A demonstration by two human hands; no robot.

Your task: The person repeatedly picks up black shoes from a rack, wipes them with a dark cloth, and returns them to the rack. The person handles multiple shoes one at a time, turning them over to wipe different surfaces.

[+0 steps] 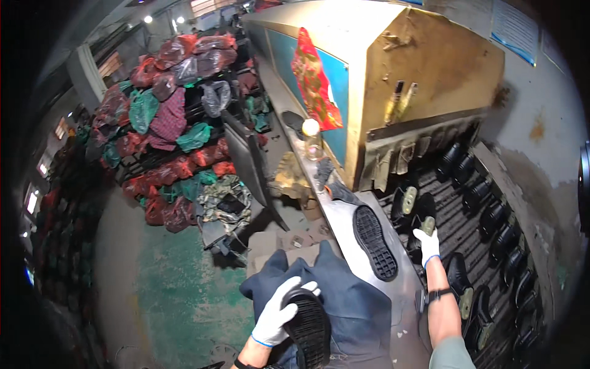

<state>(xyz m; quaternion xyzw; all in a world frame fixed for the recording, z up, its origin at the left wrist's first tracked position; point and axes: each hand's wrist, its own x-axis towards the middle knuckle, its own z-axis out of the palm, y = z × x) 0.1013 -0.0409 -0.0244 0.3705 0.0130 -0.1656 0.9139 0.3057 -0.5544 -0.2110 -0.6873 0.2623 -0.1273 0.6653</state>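
My left hand (275, 315), in a white glove, grips a black shoe sole (309, 329) with its tread facing up, held over a dark blue cloth (350, 301) near my lap. My right hand (428, 243), also gloved, reaches onto the conveyor belt (485, 258) and touches a black shoe with a tan insole (425, 222). A second black sole (374, 242) lies tread-up on the metal ledge (344, 215) between my hands.
A big worn yellow machine housing (393, 80) covers the belt's far end. Rows of black shoes (491, 215) ride the belt at right. A bottle (312, 140) stands on the ledge. Bagged goods (172, 123) pile up on the left over a green floor (184, 289).
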